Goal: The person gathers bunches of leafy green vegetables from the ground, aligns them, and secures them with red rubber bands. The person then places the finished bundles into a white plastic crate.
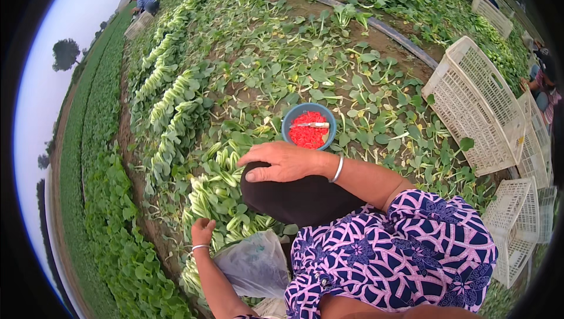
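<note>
My right hand [280,160] lies over my dark-trousered knee [299,197], thumb and fingers apart, holding nothing. My left hand [202,231] is down at a pile of leafy greens with pale stems [200,197]. Its fingers are partly bent, and whether they grip a stem is hidden. Just beyond the right hand, a blue bowl [287,118] stands among the leaves. Many small red pieces [308,136] fill it, and a knife with a pale handle [324,125] lies on top of them. A clear plastic sheet or bag [255,264] is between my left forearm and my body.
Rows of cut greens [169,98] run away at the left, beside a growing crop [110,217]. Loose leaves cover the soil ahead. White plastic crates [478,107] stand at the right. A dark hose [392,32] crosses behind. Other people crouch at far left [145,2] and right [546,85].
</note>
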`<state>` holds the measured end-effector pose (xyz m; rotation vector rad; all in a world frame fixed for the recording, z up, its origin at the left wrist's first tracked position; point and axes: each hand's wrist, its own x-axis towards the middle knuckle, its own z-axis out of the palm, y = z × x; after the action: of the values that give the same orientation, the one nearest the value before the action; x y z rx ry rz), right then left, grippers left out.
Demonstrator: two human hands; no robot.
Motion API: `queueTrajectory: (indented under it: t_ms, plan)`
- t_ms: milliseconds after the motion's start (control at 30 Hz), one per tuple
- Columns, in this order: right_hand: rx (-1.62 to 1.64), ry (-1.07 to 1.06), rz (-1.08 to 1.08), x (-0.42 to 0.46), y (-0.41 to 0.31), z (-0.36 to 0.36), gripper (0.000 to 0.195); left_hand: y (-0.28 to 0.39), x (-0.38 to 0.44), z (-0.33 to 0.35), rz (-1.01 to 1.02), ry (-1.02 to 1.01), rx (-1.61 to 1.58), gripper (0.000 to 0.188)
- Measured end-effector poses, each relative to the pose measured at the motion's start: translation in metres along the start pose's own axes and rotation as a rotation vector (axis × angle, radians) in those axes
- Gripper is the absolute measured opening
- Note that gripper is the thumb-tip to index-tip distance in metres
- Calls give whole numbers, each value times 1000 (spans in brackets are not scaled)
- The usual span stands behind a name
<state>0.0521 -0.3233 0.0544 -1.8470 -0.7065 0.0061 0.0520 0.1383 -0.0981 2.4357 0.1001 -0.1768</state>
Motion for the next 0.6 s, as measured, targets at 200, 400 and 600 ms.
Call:
queueTrajectory:
  t_ms: [200,400,600]
  plan:
    - [65,195,338,23,132,8,40,-5,-31,-11,-67,164,-130,26]
    - [154,33,794,11,235,25,31,104,-9,-21,-44,260,-405,24]
    - [118,121,803,38,326,81,32,230,53,33,55,225,-877,19]
